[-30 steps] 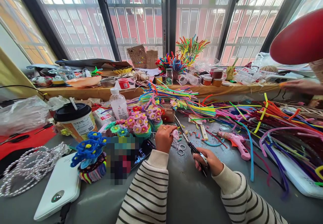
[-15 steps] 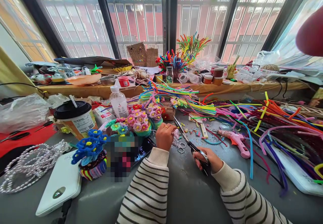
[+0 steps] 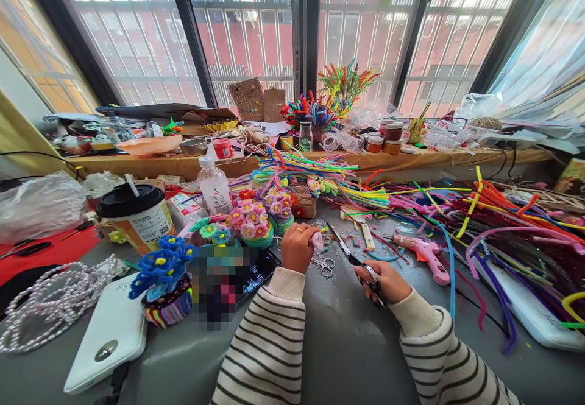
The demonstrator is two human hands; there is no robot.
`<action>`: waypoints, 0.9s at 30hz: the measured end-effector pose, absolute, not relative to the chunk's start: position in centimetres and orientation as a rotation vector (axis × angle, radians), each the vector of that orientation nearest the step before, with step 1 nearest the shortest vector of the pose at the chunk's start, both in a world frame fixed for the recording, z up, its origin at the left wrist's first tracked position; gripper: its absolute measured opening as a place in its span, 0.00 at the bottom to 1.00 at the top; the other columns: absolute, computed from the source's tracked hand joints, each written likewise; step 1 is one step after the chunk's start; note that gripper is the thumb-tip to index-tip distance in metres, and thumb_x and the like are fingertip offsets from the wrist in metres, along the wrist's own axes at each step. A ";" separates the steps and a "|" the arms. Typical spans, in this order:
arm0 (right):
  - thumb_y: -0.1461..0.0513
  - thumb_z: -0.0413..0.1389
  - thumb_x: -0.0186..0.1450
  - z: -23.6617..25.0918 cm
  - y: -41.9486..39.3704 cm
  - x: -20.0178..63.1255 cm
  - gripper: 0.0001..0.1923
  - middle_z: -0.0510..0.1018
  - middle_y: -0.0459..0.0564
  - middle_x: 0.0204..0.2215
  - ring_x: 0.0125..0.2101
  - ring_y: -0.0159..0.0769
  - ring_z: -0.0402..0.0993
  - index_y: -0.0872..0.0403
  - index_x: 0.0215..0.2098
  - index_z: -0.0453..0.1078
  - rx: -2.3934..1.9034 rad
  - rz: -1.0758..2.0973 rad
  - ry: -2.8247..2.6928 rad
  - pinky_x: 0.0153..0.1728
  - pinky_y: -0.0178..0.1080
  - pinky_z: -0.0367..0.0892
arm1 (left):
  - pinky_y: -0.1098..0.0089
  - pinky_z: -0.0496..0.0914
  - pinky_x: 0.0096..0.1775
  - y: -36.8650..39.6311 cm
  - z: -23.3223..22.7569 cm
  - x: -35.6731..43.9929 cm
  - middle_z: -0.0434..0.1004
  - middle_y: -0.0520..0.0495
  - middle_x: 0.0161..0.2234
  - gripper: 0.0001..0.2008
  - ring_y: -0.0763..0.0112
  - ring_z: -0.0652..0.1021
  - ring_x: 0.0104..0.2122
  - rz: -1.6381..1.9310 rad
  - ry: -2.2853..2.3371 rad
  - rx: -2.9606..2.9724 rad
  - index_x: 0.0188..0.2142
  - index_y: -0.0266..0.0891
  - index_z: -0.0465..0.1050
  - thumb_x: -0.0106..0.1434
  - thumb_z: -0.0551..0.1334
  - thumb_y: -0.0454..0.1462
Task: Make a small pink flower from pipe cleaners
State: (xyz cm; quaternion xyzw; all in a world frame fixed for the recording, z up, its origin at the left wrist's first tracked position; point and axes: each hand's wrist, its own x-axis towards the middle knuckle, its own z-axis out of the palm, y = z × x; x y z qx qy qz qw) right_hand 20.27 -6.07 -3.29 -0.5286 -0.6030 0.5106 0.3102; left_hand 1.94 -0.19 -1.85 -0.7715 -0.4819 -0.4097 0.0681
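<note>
Beads in a white string [image 3: 50,301] lie piled at the far left of the grey table [image 3: 338,350], with a white power bank [image 3: 107,332] just beside them. Behind these stands a paper cup with a black lid [image 3: 134,213], and next to it a clear plastic bottle [image 3: 214,189]. A blue pipe-cleaner flower pot [image 3: 164,280] sits near the power bank; pink and purple flower pots [image 3: 256,219] crowd together further back, close to the left hand. A phone [image 3: 262,271] lies flat just left of that wrist.

The left hand [image 3: 297,248], ring on one finger, is closed with its fingertips pinched on a small pink fuzzy piece [image 3: 317,242], held just above the table. Small silver scissors [image 3: 325,266] lie flat between the two hands. The right hand [image 3: 382,282] is closed around the handles of black scissors [image 3: 354,259], whose blades point up and left toward the pink piece and stand only slightly parted; the tips stop just short of it. Both sleeves are striped white and black.

To the right lies a pink glue gun [image 3: 425,253], and beyond it a wide tangle of coloured pipe cleaners [image 3: 503,222] spreads across the table. A white tray [image 3: 530,316] rests at the right edge.
</note>
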 end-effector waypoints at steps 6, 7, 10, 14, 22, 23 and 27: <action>0.54 0.51 0.48 -2.4 -6.0 23.4 0.13 0.66 0.44 0.12 0.17 0.30 0.62 0.56 0.18 0.63 -1.838 0.526 -2.072 0.18 0.32 0.52 | 0.72 0.60 0.32 0.0 -1.8 1.7 0.70 0.51 0.29 0.12 0.73 0.66 0.30 -1.458 -1.466 -2.353 0.34 0.45 0.70 0.52 0.54 0.31; 0.55 0.52 0.47 -2.0 -6.1 23.9 0.11 0.68 0.45 0.14 0.18 0.31 0.63 0.56 0.20 0.65 -1.854 0.491 -2.121 0.19 0.32 0.53 | 0.73 0.60 0.33 0.0 -1.8 1.7 0.70 0.51 0.29 0.12 0.73 0.66 0.30 -1.493 -1.450 -2.378 0.34 0.45 0.70 0.52 0.54 0.31; 0.58 0.54 0.47 -0.3 -5.9 23.8 0.09 0.72 0.48 0.22 0.24 0.33 0.66 0.55 0.24 0.67 -1.690 0.480 -2.160 0.24 0.33 0.57 | 0.73 0.61 0.33 0.0 -1.7 1.9 0.71 0.52 0.28 0.11 0.74 0.66 0.29 -1.615 -1.423 -2.420 0.34 0.44 0.70 0.52 0.55 0.33; 0.58 0.50 0.51 1.2 -4.0 19.6 0.11 0.73 0.49 0.25 0.26 0.32 0.67 0.56 0.26 0.68 -1.367 0.653 -1.805 0.28 0.34 0.61 | 0.74 0.62 0.31 -0.2 -1.7 2.0 0.71 0.52 0.25 0.09 0.75 0.67 0.26 -1.809 -1.478 -2.349 0.33 0.41 0.69 0.51 0.56 0.37; 0.57 0.57 0.44 -0.9 -0.5 14.1 0.13 0.70 0.43 0.19 0.18 0.25 0.63 0.56 0.24 0.66 -0.966 1.297 -0.966 0.22 0.31 0.62 | 0.75 0.61 0.28 -0.5 -1.3 2.1 0.70 0.54 0.24 0.04 0.76 0.65 0.23 -1.764 -1.512 -2.381 0.27 0.39 0.67 0.50 0.56 0.36; 0.57 0.57 0.43 -1.0 -0.5 14.3 0.13 0.69 0.42 0.19 0.18 0.24 0.62 0.56 0.24 0.66 -0.953 1.302 -0.944 0.21 0.30 0.61 | 0.75 0.60 0.28 -0.5 -1.3 2.2 0.70 0.54 0.24 0.04 0.77 0.65 0.23 -1.730 -1.510 -2.400 0.27 0.39 0.67 0.50 0.56 0.36; 0.57 0.58 0.43 -1.3 -0.5 15.0 0.12 0.66 0.40 0.17 0.17 0.22 0.59 0.56 0.24 0.66 -0.930 1.302 -0.955 0.18 0.28 0.56 | 0.75 0.61 0.28 -0.6 -1.2 2.3 0.71 0.53 0.25 0.06 0.76 0.65 0.24 -1.664 -1.501 -2.457 0.29 0.39 0.67 0.50 0.56 0.35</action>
